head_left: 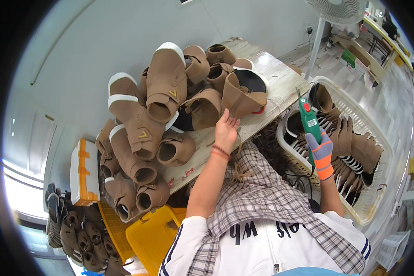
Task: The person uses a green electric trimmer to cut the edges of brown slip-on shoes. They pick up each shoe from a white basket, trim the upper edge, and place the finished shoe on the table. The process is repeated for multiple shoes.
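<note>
My bare left hand, a beaded bracelet on its wrist, is at the near edge of a brown shoe upper with a dark lining. The fingers are stretched out and apart, the thumb up against the upper; no firm grip shows. My right hand, in a purple and orange glove, is wrapped round a green corded hand tool with a red button and a narrow metal tip pointing up. Many brown uppers with white toes, such as this one, are heaped on the worn table left of my left hand.
A white plastic basket full of brown uppers stands at my right. Below the table's left end are a yellow crate and a white box with orange tape. More shoes hang or lie lower left. A fan stands far right.
</note>
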A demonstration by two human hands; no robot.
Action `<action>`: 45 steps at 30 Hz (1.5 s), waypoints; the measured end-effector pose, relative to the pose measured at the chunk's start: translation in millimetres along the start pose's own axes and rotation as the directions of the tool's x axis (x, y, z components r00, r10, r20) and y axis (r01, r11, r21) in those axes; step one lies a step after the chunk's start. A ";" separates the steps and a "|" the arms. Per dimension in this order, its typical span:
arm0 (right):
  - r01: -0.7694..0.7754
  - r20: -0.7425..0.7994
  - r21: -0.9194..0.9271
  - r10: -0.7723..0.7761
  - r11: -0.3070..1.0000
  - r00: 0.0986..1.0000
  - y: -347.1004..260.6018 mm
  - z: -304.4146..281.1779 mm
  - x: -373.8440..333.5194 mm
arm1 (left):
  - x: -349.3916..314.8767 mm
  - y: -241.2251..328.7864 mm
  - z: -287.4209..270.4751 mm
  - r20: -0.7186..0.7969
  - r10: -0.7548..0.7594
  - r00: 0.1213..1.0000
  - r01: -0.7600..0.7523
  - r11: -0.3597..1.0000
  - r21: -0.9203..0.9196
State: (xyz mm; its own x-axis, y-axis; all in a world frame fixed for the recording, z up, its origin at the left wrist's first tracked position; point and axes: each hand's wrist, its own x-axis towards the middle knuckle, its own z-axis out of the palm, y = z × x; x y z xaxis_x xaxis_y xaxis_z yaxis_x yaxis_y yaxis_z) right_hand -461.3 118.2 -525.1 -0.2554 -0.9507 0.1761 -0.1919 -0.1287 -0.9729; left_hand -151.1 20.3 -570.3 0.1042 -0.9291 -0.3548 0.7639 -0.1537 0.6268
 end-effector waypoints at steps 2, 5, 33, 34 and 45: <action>-0.010 -0.003 -0.064 0.010 0.998 1.000 -0.8 -1.7 -1.1 | 8.3 -2.4 32.3 -0.101 -0.063 0.993 0.062 0.998 -0.012; -0.044 0.031 -0.040 0.045 0.998 0.999 -10.6 2.9 -5.1 | 10.7 -1.2 55.3 0.009 -0.039 0.999 0.040 0.999 -0.021; 0.044 0.282 0.094 -0.069 0.995 0.957 -86.5 58.3 -29.1 | -119.6 35.2 35.4 0.690 0.532 0.490 -0.839 0.075 0.538; 0.002 0.296 0.133 -0.042 0.991 0.954 -89.1 57.7 -28.6 | -116.7 34.9 31.3 0.728 0.521 0.445 -0.849 -0.014 0.528; -0.119 0.328 0.242 0.034 0.963 0.944 -108.4 41.4 -14.7 | -122.4 56.1 19.0 0.965 0.185 0.187 -0.822 -0.508 0.257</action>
State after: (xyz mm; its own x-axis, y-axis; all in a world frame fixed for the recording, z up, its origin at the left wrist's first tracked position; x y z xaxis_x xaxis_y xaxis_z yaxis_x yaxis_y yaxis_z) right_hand -397.5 134.4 -428.3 0.0631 -0.9945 0.0842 0.0754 -0.0793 -0.9940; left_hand -133.2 119.0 -478.5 -0.4538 -0.5268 0.7187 -0.6376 0.7554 0.1511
